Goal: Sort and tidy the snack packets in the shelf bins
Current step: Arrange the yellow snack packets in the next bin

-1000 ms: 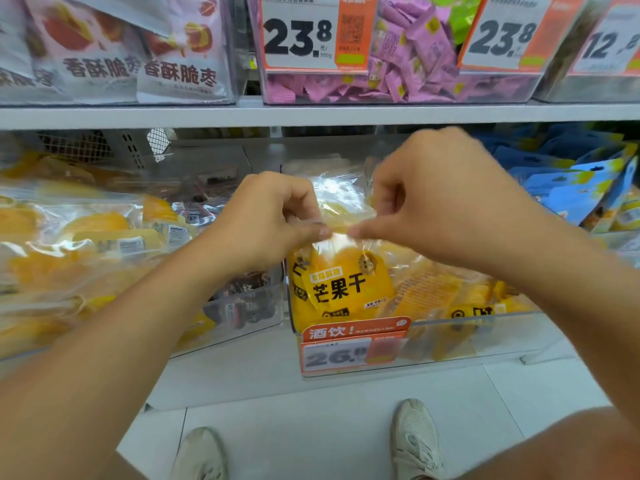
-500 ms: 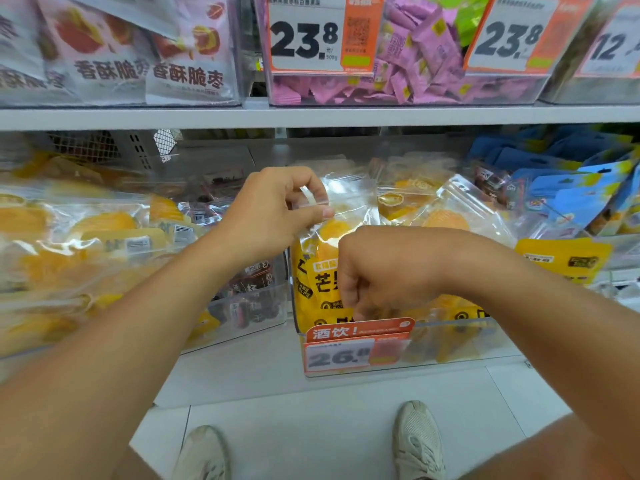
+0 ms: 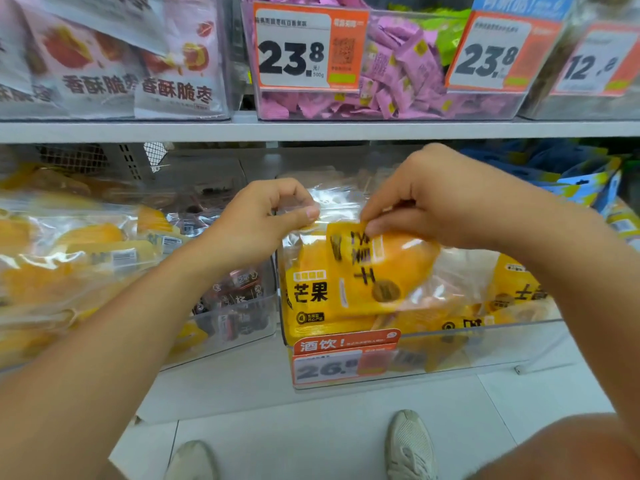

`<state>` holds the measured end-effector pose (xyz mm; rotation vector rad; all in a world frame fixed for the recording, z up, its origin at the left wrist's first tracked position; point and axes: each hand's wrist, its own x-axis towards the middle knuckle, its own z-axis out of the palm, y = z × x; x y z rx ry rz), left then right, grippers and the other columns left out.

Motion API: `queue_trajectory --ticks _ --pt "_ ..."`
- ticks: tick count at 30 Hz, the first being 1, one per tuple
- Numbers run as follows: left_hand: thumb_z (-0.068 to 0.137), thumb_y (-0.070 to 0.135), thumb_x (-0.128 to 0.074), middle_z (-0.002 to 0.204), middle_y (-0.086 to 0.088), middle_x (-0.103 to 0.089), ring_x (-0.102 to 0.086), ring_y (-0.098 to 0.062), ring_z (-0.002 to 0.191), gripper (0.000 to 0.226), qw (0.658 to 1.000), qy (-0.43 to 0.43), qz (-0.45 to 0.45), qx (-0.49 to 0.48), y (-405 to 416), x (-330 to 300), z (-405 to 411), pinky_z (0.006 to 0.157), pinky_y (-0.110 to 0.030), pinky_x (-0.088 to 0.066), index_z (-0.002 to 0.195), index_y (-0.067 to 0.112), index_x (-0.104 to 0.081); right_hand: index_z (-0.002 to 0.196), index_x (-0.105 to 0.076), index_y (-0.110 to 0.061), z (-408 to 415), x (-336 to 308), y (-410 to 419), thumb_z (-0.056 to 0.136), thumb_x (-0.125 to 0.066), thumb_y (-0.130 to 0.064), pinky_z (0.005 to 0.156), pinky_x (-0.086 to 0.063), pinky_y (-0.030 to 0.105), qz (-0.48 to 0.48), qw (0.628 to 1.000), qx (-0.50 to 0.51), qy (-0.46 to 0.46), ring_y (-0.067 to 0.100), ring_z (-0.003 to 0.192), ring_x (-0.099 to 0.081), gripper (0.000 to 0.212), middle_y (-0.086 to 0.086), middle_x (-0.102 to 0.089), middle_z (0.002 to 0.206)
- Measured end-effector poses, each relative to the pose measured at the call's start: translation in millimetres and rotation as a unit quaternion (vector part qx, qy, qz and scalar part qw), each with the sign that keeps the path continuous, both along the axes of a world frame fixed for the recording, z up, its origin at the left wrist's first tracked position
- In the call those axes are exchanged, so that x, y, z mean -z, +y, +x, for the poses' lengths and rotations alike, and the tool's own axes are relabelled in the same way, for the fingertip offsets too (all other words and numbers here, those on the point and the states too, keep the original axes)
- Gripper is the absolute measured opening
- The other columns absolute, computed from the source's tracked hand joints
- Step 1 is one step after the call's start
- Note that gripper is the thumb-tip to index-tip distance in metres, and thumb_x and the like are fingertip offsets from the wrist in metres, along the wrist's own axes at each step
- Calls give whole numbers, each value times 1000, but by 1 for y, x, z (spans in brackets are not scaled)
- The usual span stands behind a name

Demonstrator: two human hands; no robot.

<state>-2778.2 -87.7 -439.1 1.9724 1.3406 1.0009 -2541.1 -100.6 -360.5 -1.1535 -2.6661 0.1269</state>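
The upper shelf (image 3: 311,130) carries a clear bin of pink packets (image 3: 398,102) with bins on either side of it. The lower shelf (image 3: 242,386) carries a clear bin of yellow mango packets (image 3: 485,344) and, just to its left, a bin of dark packets (image 3: 239,317).

The right hand (image 3: 446,199), which half a second ago was low at the front of the clear bin (image 3: 485,344), has come up again and now pinches the top edge of a yellow mango packet (image 3: 377,268). This packet is lifted and tilted in front of the upright packet (image 3: 304,292) that the left hand (image 3: 256,220) pinches; it is blurred, so it probably is moving. The upright packet's label is now partly covered.
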Motion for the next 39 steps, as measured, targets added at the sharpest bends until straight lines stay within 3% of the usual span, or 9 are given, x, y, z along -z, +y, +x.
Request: queue_trajectory --ticks 5,9,12,16,21,25,32,36,39 --pt "106 30 -47 87 12 -70 -60 1 83 28 1000 8 0 22 -3 -5 6 81 -24 -43 89 25 -69 76 -74 -31 -31 14 -3 62 -81 -66 53 -33 25 99 993 -38 -46 -2 53 -39 38 -16 -41 52" --pt "93 73 -26 96 19 -72 -63 6 98 59 998 -36 -19 55 -11 -7 10 92 -27 -42 87 36 -71 67 -67 -17 -52 45 12 74 -78 -51 52 -41 28 134 968 -85 193 10 51 -46 36 -11 -51 55" --pt "68 94 -45 123 9 -69 -61 -6 120 87 993 -20 -43 109 -18 -5 5 106 -34 -44 125 31 -63 67 -63 -4 -58 55 17 92 -68 -27 51 -39 26 43 916 -3 400 17 52 -49 34 10 -57 57" --pt "45 68 -89 126 22 -61 -54 8 119 92 989 121 -32 76 -23 -4 8 104 -37 -47 125 45 -51 67 -58 3 -60 48 12 104 -51 -25 40 -37 22 -72 823 78 558 15 42 -48 47 21 -54 56" --pt "49 38 -98 112 11 -66 -60 -1 115 87 994 79 -62 44 -25 -5 6 93 -37 -55 120 52 -49 77 -74 -11 -18 25 22 101 -51 -38 62 -52 31 -77 946 154 274 19 67 -67 43 2 -72 72" --pt "53 32 -98 112 13 -68 -59 3 114 78 992 76 -77 57 -27 -7 7 94 -28 -51 116 49 -55 67 -60 -3 8 36 28 93 -57 -11 58 -44 33 -220 968 111 43 13 55 -48 28 -6 -53 56" --pt "52 41 -96 105 18 -61 -56 3 111 100 991 89 -66 70 -24 -5 7 95 -26 -47 136 44 -41 89 -74 -8 3 34 33 92 -64 1 55 -48 27 -232 965 53 106 13 59 -51 13 23 -62 73" --pt "56 35 -97 125 7 -57 -55 -8 120 121 994 69 -60 57 -22 -3 5 99 -37 -51 144 51 -14 93 -75 -22 -19 16 29 95 -66 -17 49 -46 20 -115 988 0 105 4 52 -56 11 7 -64 71" --pt "60 31 -96 117 8 -64 -60 -11 117 107 997 55 -31 52 -22 -2 3 100 -41 -50 138 54 -27 94 -76 -30 -29 20 29 95 -67 -20 45 -49 18 -139 989 5 49 3 49 -58 13 5 -67 74"
